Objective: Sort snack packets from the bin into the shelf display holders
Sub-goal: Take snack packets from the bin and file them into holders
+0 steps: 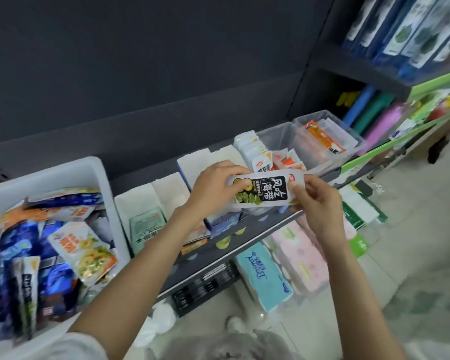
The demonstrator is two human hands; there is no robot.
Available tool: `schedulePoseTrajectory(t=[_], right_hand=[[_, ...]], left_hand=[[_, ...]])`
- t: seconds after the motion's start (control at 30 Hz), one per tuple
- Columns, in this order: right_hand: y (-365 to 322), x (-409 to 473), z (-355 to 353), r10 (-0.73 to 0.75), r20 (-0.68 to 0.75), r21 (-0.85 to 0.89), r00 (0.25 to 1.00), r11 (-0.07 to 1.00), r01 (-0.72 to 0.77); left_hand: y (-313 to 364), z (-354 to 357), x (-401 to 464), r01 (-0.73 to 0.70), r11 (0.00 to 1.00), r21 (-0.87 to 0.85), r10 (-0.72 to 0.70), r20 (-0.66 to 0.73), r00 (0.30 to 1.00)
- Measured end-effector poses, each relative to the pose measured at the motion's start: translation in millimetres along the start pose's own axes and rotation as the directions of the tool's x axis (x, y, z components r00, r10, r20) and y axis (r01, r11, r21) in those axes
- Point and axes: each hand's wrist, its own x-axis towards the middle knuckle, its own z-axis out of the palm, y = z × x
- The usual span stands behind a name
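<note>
**Both hands hold one seaweed packet above the shelf holders**

Dark grey shelving (pixel 140 74) fills the background, and its lower shelf (pixel 247 237) carries a row of white cardboard display holders (pixel 166 193) standing side by side. At the left end of this shelf sits a white plastic bin (pixel 99 178), full of mixed snack packets (pixel 86 253) in blue, orange and white that lie in disorder.

In the middle, the long white packet with a black label and green seaweed pictures (pixel 264 190) is held flat in the air, just above the holders. The left hand (pixel 216 185) grips its left end, with the fingers curled over the top edge. The right hand (pixel 314 201) pinches its right end between thumb and fingers. The packet lies almost horizontal, with the label turned towards the camera.

Behind the packet, one holder is filled with small white and orange packets (pixel 262 157). To the right of it stand two clear plastic boxes (pixel 348 141); the farther one contains orange and white packets.

Below the shelf, on the pale tiled floor (pixel 413 229), lie soft packs of tissue paper in blue and pink (pixel 283 266). At the far right, other shelves with green edge strips (pixel 431 81) carry coloured goods, which are too blurred to identify.
</note>
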Motion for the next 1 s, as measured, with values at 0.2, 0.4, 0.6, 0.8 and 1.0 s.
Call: schedulePoseTrajectory(t=[0.2,0.4,0.6,0.8,1.0], right_hand=[[29.6,60.6,-33.1,-0.106,0.020,-0.295,0.994,0.950,0.107],[46.5,92.5,-19.4,-0.173,0.170,-0.388,0.970,0.893,0.227],[51.3,111.2,-3.7,-0.258,0.280,-0.474,0.925,0.800,0.367],[46.8,116.0,11.7,-0.428,0.463,-0.370,0.776,0.703,0.608],[58.5,110.0,22.2,-0.344,0.685,-0.376,0.642,0.588,0.716]], left_hand=[[3.4,40.5,50.5,0.046,0.978,0.202,-0.043,-0.021,0.999],[-18.1,53.4,53.8,0.110,0.949,0.295,-0.099,-0.052,0.994],[-35.7,54.8,51.6,0.135,0.911,0.389,-0.113,-0.080,0.990],[-48.8,47.3,45.4,0.123,0.842,0.526,-0.089,-0.089,0.992],[-57.1,44.0,33.0,0.064,0.861,0.505,-0.071,-0.004,0.997]])
